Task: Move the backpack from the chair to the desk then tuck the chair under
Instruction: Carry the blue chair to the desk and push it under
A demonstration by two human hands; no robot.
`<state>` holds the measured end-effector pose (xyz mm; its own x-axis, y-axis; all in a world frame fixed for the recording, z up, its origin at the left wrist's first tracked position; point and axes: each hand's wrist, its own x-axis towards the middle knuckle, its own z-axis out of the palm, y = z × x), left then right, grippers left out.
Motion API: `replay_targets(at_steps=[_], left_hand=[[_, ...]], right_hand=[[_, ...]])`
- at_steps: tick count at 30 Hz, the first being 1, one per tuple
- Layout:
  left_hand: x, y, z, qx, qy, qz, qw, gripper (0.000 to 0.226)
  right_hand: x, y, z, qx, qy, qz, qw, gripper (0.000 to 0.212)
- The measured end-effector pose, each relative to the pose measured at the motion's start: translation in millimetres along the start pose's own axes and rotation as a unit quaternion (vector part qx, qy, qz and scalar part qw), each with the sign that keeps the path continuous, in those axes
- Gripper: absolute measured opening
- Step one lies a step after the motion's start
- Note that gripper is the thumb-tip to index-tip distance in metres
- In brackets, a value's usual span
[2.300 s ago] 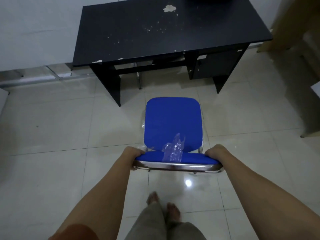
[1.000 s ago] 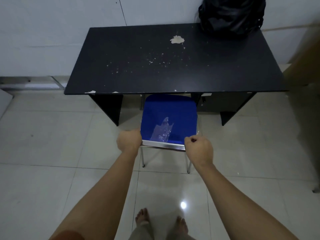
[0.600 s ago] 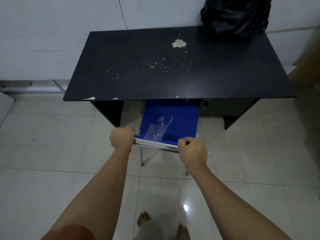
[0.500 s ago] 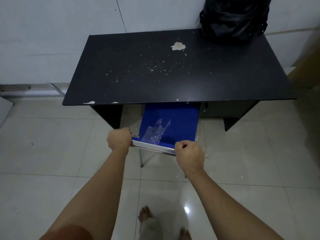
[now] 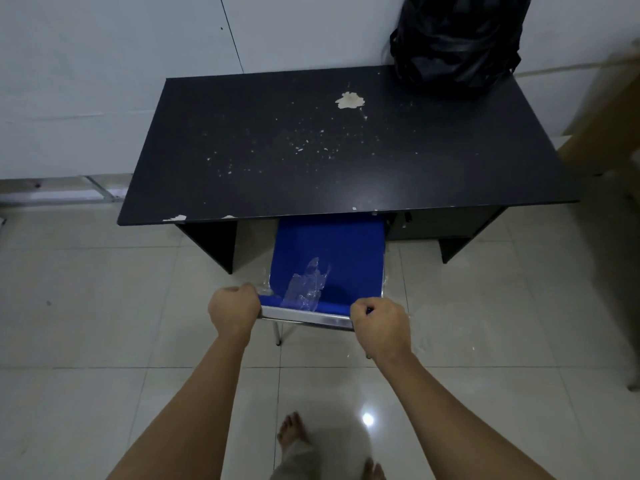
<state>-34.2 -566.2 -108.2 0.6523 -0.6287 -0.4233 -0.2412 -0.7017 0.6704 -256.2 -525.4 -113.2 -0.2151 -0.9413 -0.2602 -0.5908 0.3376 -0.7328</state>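
Observation:
The black backpack (image 5: 455, 41) stands on the far right corner of the black desk (image 5: 270, 161), against the white wall. A blue chair (image 5: 329, 251) with a chrome frame sits partly under the desk's front edge; the front of its seat is hidden beneath the desktop. A scrap of clear plastic clings to the seat and backrest. My left hand (image 5: 233, 310) grips the left end of the backrest top, and my right hand (image 5: 379, 325) grips the right end.
The desk's left leg panel (image 5: 211, 242) and its right drawer unit (image 5: 446, 226) flank the chair. A metal rail (image 5: 59, 194) lies along the wall on the left. Glossy tile floor surrounds me, and my bare feet (image 5: 294, 433) show below.
Both hands have pushed the chair forward from open floor until its seat slid under the desk's front edge. In the last half second it moved only slightly.

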Motion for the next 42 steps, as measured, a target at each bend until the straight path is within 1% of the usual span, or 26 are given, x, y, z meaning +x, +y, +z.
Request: replay_targets(at_steps=[2,6,9,14,20,23,26,30,33,37,42], left_hand=[[-3.8,-0.8,0.5,-0.001,0.011,0.0,1.0,0.025],[-1.5,13.0,10.0,-0.016,0.021,-0.012,1.0,0.022],[3.6,28.0,15.9,-0.026,0.013,-0.014,0.999,0.023],[24.8,54.1,27.3,-0.035,0.016,-0.016,0.999,0.027],[29.3,83.6,55.2,-0.03,0.004,-0.006,1.0,0.027],[29.7,94.3,63.2,-0.022,0.008,-0.009,1.0,0.027],[24.0,79.7,62.2,0.005,0.013,-0.002,1.0,0.022],[16.2,56.5,62.0,0.007,-0.002,0.003,1.0,0.021],[14.4,60.3,60.6,0.0,-0.004,0.008,1.0,0.022],[11.5,64.1,59.3,0.003,-0.016,0.019,1.0,0.024],[24.6,72.2,59.2,-0.01,-0.017,0.0,1.0,0.023]], right_hand=[[2.4,2.5,-1.1,-0.001,0.001,-0.011,1.0,0.037],[17.1,3.0,-6.8,0.01,0.007,-0.01,1.0,0.042],[34.8,-2.6,-10.3,0.01,0.012,-0.021,1.0,0.047],[66.8,-17.9,-12.0,0.001,0.024,-0.019,1.0,0.048],[112.7,-20.3,-37.0,-0.043,0.054,0.005,0.998,0.037],[127.2,-17.1,-42.8,-0.04,0.061,0.006,0.997,0.035],[120.0,-2.0,-35.2,-0.037,0.048,0.007,0.998,0.036],[104.5,13.9,-26.3,-0.022,0.04,0.01,0.999,0.038],[106.7,12.3,-26.7,-0.005,0.039,0.032,0.999,0.037],[99.9,12.1,-28.3,0.016,0.052,0.033,0.998,0.031],[110.4,9.1,-25.5,0.013,0.056,0.037,0.998,0.034]])
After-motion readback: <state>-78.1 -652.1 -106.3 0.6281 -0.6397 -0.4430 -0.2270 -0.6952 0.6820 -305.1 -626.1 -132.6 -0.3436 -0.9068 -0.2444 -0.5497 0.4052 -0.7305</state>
